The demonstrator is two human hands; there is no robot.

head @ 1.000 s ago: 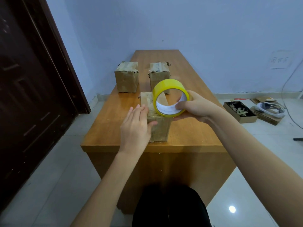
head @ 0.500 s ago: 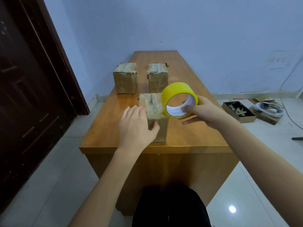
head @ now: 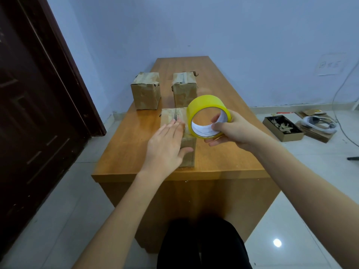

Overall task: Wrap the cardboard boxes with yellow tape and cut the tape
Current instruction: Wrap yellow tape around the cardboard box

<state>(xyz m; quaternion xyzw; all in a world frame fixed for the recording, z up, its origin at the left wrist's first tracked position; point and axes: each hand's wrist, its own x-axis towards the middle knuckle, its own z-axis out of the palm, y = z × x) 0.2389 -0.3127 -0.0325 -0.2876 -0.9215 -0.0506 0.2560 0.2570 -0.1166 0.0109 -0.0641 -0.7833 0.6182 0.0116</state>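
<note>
Three worn cardboard boxes stand on a wooden table [head: 223, 152]. The nearest box [head: 189, 152] is close to the table's front edge, and my left hand [head: 165, 144] lies flat on its top with straight fingers, the thumb against its front face. My right hand [head: 231, 129] grips a yellow tape roll [head: 206, 105] by its rim, fingers inside the white core, just right of and above that box. The roll's lower left edge meets the box top. Farther back stand the left box [head: 146, 92] and the right box [head: 184, 88].
A dark wooden door [head: 38, 103] fills the left side. On the tiled floor at right lie an open tray of scraps [head: 283, 128], flat cardboard with a white coiled item [head: 318, 124] and a cable. A blue wall is behind the table.
The tape roll moved right off the box and then came back down to its top edge. My left hand slid forward along the box top.
</note>
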